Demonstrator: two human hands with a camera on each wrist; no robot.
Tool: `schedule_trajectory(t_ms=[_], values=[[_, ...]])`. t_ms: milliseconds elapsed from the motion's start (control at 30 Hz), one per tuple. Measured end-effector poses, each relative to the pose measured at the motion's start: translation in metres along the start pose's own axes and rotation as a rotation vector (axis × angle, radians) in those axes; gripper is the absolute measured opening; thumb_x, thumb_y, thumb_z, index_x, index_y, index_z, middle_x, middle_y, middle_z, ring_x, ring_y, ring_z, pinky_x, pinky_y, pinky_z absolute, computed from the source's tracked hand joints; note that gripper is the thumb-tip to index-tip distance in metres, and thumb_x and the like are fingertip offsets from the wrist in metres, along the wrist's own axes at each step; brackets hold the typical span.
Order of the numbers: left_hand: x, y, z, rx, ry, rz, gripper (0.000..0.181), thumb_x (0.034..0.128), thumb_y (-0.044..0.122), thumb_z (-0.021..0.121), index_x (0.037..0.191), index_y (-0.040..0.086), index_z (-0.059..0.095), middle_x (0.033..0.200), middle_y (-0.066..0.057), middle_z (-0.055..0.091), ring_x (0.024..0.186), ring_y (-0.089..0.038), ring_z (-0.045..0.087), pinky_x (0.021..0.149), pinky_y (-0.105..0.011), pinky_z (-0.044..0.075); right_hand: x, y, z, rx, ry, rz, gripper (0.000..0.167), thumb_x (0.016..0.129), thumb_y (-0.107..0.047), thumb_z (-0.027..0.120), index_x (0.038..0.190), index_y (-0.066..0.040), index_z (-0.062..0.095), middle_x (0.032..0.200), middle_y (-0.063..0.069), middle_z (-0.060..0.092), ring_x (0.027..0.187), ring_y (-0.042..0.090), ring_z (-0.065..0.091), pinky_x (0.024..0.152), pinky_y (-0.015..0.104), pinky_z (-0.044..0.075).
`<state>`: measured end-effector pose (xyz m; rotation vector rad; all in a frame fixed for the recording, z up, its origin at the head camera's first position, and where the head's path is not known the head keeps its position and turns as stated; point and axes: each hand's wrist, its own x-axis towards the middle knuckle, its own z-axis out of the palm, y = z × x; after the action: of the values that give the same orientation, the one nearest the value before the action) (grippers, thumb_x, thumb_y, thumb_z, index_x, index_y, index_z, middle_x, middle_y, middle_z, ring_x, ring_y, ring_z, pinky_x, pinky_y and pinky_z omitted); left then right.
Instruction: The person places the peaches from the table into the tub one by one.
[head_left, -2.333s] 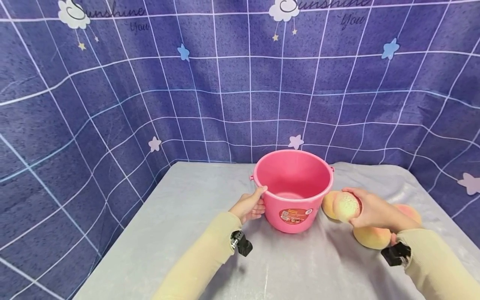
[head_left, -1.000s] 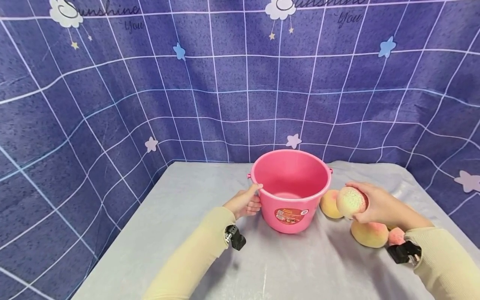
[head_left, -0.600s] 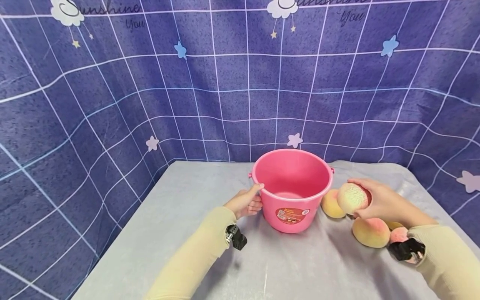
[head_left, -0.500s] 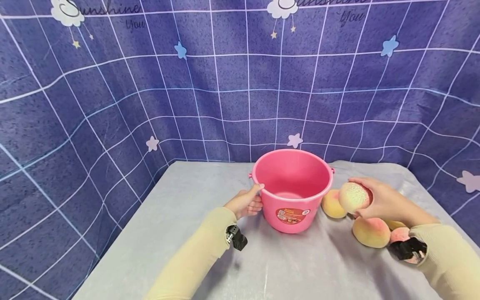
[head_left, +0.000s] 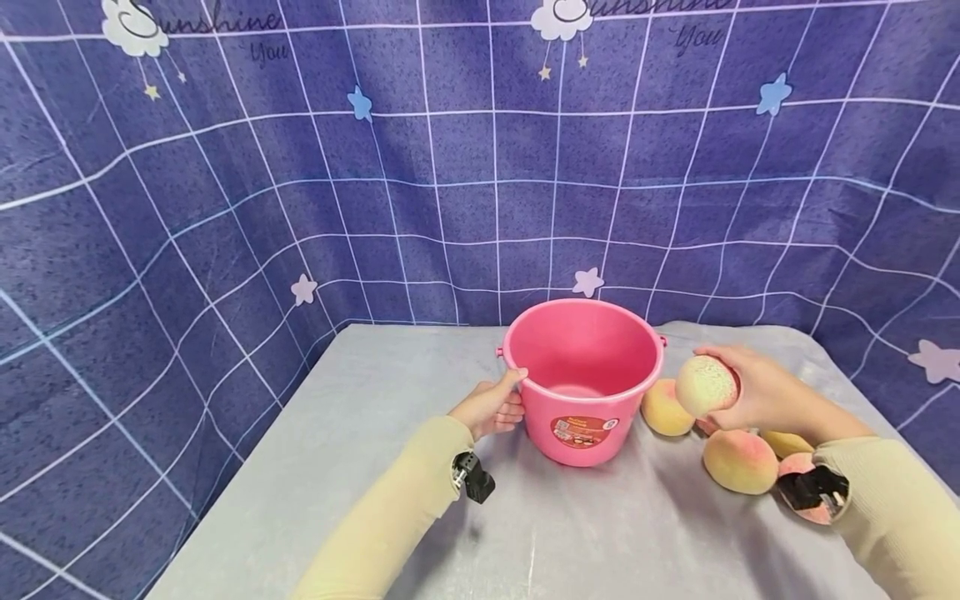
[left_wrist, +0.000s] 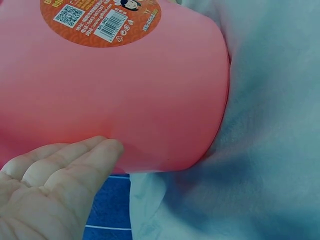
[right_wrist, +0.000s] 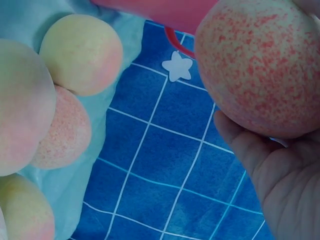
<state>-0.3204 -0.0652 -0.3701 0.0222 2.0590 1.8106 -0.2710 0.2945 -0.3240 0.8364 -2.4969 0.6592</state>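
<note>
The pink bucket [head_left: 577, 417] stands upright on the cloth-covered table. My left hand [head_left: 491, 406] grips its left side, thumb over the rim and fingers against the outer wall; the left wrist view shows those fingers [left_wrist: 107, 150] beside the pink wall. To the right of the bucket, my right hand [head_left: 765, 396] holds a speckled peach [head_left: 705, 386] above other peaches. In the right wrist view the held peach [right_wrist: 260, 65] rests against my fingers. Below it lie a yellow peach [head_left: 667, 408] beside the bucket and a yellow-pink peach [head_left: 741, 462].
More peaches lie under my right forearm, one of them pink [head_left: 806, 500], partly hidden by the wrist camera. Grey cloth [head_left: 360, 433] covers the table. A blue curtain [head_left: 450, 208] with white lines and stars hangs behind and to the left.
My right hand has lifted the speckled peach off the group and slightly to the right, uncovering more of the peaches below. My left hand keeps its hold on the bucket.
</note>
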Motion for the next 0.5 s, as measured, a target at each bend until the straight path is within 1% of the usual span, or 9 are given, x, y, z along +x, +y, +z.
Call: schedule_trajectory(t_ms=[200, 333, 500], values=[[-0.0009, -0.0009, -0.0005, -0.003, -0.002, 0.011, 0.079, 0.0903, 0.048, 0.051, 0.124, -0.023, 0.046, 0.120, -0.035, 0.056, 0.113, -0.041, 0.057, 0.098, -0.048, 0.044, 0.0048, -0.0050, -0.0028, 0.043, 0.017, 0.043, 0.083, 0.047, -0.011, 0.091, 0.119, 0.007, 0.054, 0.103, 0.018, 0.064, 0.087, 0.000, 0.051, 0.071, 0.021, 0.045], [-0.0020, -0.0013, 0.0001, -0.002, 0.001, 0.009, 0.079, 0.0909, 0.047, 0.050, 0.125, -0.023, 0.044, 0.122, -0.037, 0.054, 0.114, -0.042, 0.056, 0.098, -0.049, 0.043, 0.0080, -0.0067, -0.0043, 0.045, 0.022, 0.049, 0.085, 0.048, -0.012, 0.092, 0.121, 0.007, 0.053, 0.106, 0.021, 0.063, 0.089, 0.000, 0.050, 0.073, 0.019, 0.044], [-0.0025, -0.0012, 0.0010, 0.000, 0.000, 0.008, 0.078, 0.0907, 0.047, 0.050, 0.125, -0.023, 0.044, 0.123, -0.037, 0.054, 0.114, -0.043, 0.056, 0.099, -0.049, 0.042, 0.0091, -0.0092, -0.0075, 0.034, 0.016, 0.076, 0.089, 0.049, -0.016, 0.094, 0.124, 0.006, 0.053, 0.107, 0.021, 0.063, 0.088, 0.003, 0.051, 0.072, 0.021, 0.044]])
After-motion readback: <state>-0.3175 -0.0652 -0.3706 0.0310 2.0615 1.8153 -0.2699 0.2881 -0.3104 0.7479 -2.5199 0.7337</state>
